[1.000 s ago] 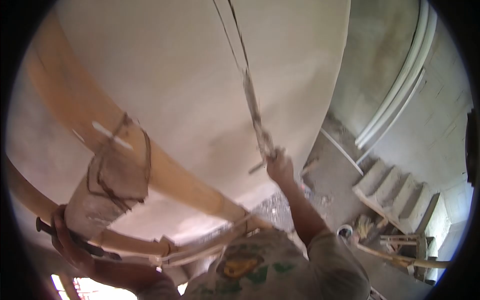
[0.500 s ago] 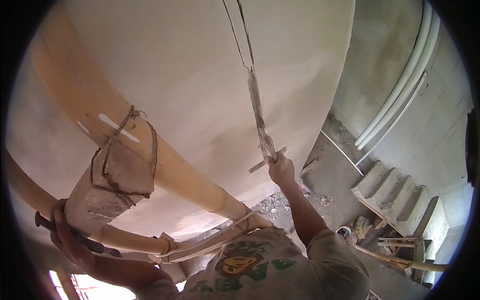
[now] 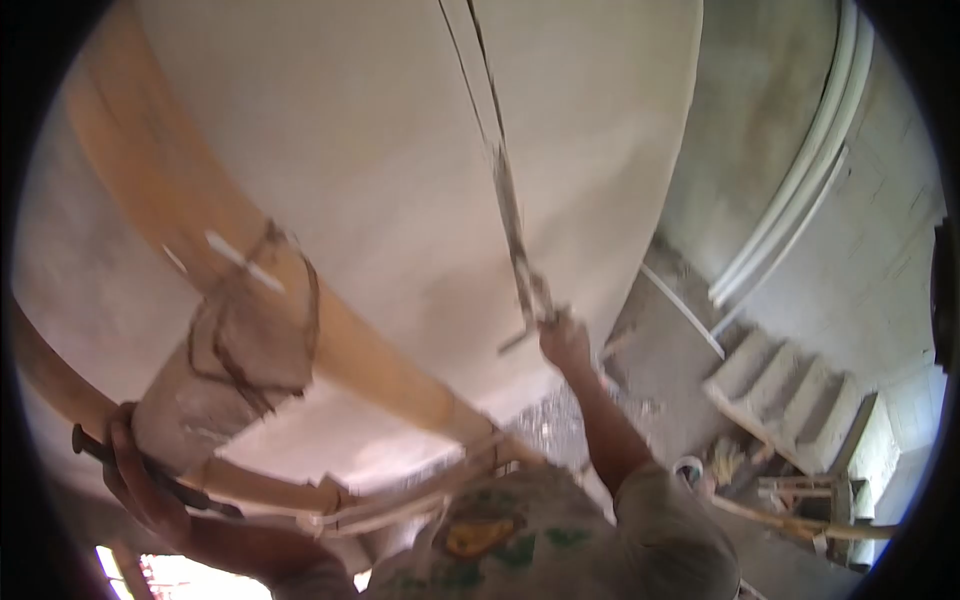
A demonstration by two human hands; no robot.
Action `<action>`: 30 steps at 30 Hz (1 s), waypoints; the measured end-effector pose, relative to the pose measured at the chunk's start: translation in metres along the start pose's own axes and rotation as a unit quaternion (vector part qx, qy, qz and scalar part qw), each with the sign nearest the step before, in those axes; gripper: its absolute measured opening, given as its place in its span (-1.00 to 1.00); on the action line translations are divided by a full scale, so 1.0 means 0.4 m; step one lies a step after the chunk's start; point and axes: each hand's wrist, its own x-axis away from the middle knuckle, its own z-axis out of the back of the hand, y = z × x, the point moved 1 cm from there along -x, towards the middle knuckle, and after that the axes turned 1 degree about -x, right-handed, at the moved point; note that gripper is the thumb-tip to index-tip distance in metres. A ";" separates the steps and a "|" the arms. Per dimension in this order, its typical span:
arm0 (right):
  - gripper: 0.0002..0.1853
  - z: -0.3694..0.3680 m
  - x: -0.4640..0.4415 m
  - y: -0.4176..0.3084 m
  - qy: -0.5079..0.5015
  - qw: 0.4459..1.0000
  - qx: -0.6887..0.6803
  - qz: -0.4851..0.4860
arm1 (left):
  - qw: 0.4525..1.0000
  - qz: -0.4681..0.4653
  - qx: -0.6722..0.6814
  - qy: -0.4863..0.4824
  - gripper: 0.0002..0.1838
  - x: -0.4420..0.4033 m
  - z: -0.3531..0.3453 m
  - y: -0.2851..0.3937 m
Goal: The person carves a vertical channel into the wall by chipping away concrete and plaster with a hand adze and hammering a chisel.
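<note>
My left hand, at the lower left, is closed around a dark metal chisel with a flared head. Its fingers also lie against the end of a squared beam, which is tied by wire to a bamboo pole. My right hand reaches to the lower end of a long groove cut in the pale wall. There a short crosswise slot meets the groove. The right fingers are curled in; blur hides what they hold, if anything.
Concrete steps rise at the right, below white pipes along the wall. Rubble lies on the floor beneath the groove. Another bamboo pole runs below the beam. A bucket stands near the steps.
The view has shifted slightly and blurred. My right hand has dropped a little at the groove's lower end. My left hand keeps its hold on the chisel by the beam.
</note>
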 end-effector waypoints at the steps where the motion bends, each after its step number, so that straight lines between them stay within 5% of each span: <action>1: -0.73 0.037 -0.027 -0.056 0.017 1.000 0.010 -0.015 | 1.000 0.000 0.007 -0.008 -0.53 -0.001 -0.002 0.002; 8: -0.81 0.167 -0.029 -0.245 0.105 0.936 -0.307 0.133 | 1.000 -0.010 0.024 -0.009 -0.53 -0.001 -0.011 0.013; 11: -0.72 0.027 -0.059 -0.101 0.034 0.995 -0.087 0.025 | 1.000 0.002 0.025 -0.004 -0.53 0.004 -0.006 0.008; 14: -0.74 -0.068 -0.015 -0.007 0.017 0.999 0.050 -0.005 | 1.000 0.010 0.024 -0.009 -0.53 -0.002 0.005 -0.009; 18: -0.67 0.040 -0.008 -0.121 0.000 0.997 -0.061 -0.046 | 1.000 0.003 0.005 0.013 -0.53 -0.010 -0.010 -0.004; 24: -0.64 0.100 -0.014 -0.175 0.095 0.949 -0.284 0.098 | 0.999 -0.016 0.030 -0.003 -0.53 -0.004 -0.014 0.015; 27: -0.70 -0.045 -0.045 0.015 -0.050 0.995 0.022 -0.084 | 1.000 0.008 0.009 0.013 -0.54 0.009 -0.010 0.020; 29: -0.71 -0.157 0.019 0.206 -0.097 0.985 0.140 -0.024 | 1.000 0.013 -0.010 0.018 -0.54 -0.009 -0.001 0.001; 30: -0.72 -0.134 0.016 0.187 -0.078 0.992 0.085 -0.050 | 1.000 -0.001 0.015 0.005 -0.52 -0.020 -0.008 -0.005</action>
